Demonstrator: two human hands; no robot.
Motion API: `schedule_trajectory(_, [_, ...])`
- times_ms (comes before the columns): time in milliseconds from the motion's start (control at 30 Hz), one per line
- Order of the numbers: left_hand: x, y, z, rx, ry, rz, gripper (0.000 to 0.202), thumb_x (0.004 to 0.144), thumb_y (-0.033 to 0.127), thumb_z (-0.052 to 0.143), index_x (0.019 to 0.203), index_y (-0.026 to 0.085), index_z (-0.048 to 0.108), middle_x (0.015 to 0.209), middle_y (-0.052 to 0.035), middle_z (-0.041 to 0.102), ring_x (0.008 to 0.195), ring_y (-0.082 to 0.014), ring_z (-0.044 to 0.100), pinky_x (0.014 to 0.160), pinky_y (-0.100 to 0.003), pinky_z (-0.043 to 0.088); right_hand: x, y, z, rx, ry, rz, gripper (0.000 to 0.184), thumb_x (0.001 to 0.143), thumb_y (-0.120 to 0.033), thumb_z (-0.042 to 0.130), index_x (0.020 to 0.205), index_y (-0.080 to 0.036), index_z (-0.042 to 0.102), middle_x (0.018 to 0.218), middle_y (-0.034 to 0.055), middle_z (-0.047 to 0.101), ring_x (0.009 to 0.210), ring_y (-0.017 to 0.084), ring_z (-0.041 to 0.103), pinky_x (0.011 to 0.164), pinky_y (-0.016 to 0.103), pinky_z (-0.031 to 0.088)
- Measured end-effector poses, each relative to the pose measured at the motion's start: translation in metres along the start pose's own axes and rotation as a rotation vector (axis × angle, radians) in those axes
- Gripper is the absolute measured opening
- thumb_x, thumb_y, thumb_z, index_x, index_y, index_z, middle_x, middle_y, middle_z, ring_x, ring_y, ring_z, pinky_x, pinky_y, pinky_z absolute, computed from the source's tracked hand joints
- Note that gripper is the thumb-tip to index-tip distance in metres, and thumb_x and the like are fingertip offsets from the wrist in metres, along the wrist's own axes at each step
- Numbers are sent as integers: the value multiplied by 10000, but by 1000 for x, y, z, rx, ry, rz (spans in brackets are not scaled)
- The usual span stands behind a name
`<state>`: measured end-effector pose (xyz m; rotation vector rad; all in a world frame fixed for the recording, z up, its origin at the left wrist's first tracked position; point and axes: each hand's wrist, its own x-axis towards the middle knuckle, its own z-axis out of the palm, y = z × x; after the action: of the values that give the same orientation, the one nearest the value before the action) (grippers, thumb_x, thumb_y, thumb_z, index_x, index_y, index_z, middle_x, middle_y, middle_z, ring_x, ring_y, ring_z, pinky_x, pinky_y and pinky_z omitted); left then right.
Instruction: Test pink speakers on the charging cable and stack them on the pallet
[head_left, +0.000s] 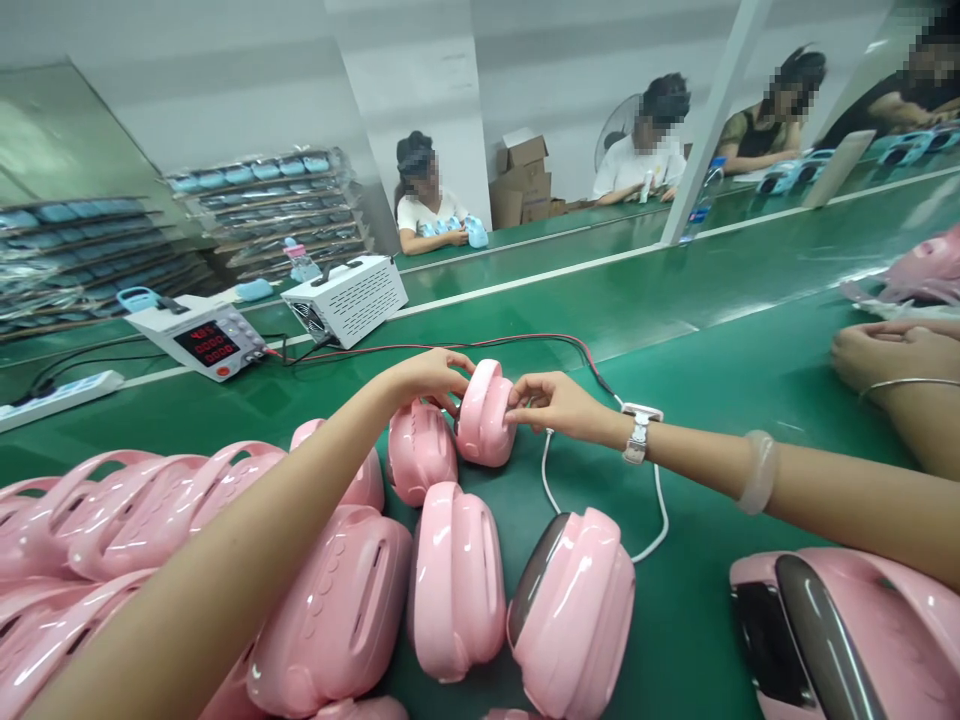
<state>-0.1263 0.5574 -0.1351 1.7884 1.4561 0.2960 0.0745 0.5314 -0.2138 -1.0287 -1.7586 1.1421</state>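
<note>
many pink casings (457, 580) across a green worktable (735, 390)

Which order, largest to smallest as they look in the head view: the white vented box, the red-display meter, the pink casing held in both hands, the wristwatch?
1. white vented box and red-display meter: they look about alike, so they are not ranked.
2. pink casing, though it is nearer the camera.
3. wristwatch.

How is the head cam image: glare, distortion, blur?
Head view: strong wide-angle distortion, the green table and white post lean and bow; head view: even light, glare streaks on the pink casings; head view: left hand and right hand on the held casing sharp, left forearm slightly soft.
</note>
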Motion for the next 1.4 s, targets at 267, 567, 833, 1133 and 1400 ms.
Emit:
schedule_trajectory(267, [0, -2, 2, 11, 11, 59, 339, 575, 225, 649, 913, 204, 632, 694, 24, 658, 681, -196, 688, 555, -192, 513, 8, 5, -3, 8, 22, 6, 427, 516, -420, 864, 662, -151, 566, 652, -19, 613, 534, 92, 563, 472, 200, 462])
schedule_trajectory(567, [-2, 0, 3, 20, 20, 60, 352, 574, 206, 628, 925, 192, 646, 744, 4, 659, 668, -193, 687, 548, -186, 513, 3, 11, -7, 313, -39, 221, 455, 519, -372, 880, 808, -163, 599, 703, -18, 638, 612, 118, 633, 540, 227, 547])
schedule_trajectory(833, [-2, -1, 3, 44, 27, 58, 374, 595, 192, 609, 966, 184, 656, 802, -11, 673, 684, -193, 688, 542, -183, 506, 3, 12, -1, 333, 1, 222, 474, 474, -406, 896, 739, -160, 588, 629, -22, 635, 584, 110, 617, 540, 222, 537])
schedule_trajectory(1133, [-2, 0, 5, 51, 55, 62, 337, 601, 146, 609, 928, 179, 682, 693, 13, 654, 712, -202, 687, 523, -181, 505, 5, 2, 0, 273, 24, 303, 318, 551, -247, 857, 615, -149, 562, 588, 1, 628, 556, 125, 608, 482, 220, 527])
schedule_trajectory(1400, [-2, 3, 4, 97, 67, 31, 368, 622, 117, 634, 981, 177, 687, 677, 16, 668, 718, -195, 691, 506, -164, 481, 15, -9, -4, 282, 12, 558, 198, 728, -65, 699, 609, -135, 557, 597, 6, 612, 569, 134, 609, 510, 277, 564])
